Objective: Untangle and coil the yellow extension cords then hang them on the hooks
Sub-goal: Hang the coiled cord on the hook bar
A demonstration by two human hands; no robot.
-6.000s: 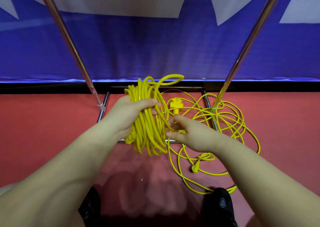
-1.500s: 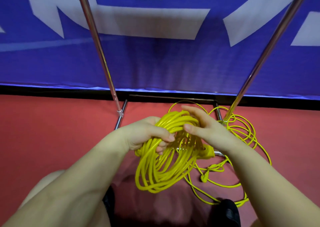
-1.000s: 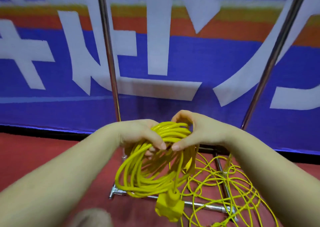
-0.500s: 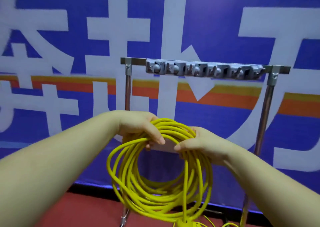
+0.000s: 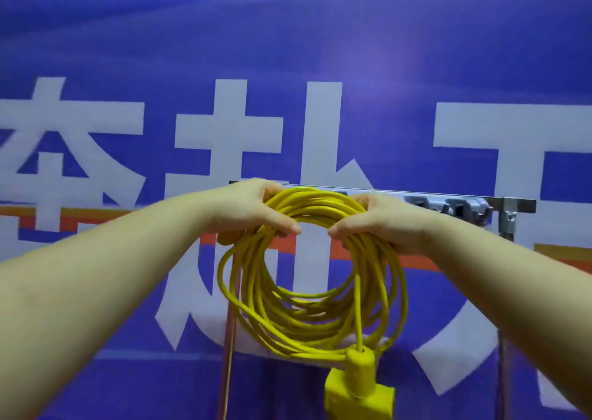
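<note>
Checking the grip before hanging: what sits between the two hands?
In the head view, only the top arc of the yellow cord coil spans between the left hand and right hand; their thumbs stay apart.

Yellow cord coil (image 5: pixel 307 298), yellow socket (image 5: pixel 358 397) below coil; blue banner (image 5: pixel 288 51) behind, white characters, orange stripe; silver rack (image 5: pixel 509 206).

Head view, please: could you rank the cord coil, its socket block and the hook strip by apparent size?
1. Coil, largest.
2. Hook strip: partly hidden behind the right hand and farther off, so its rank is uncertain.
3. Socket block: cut off by the frame's bottom edge.
</note>
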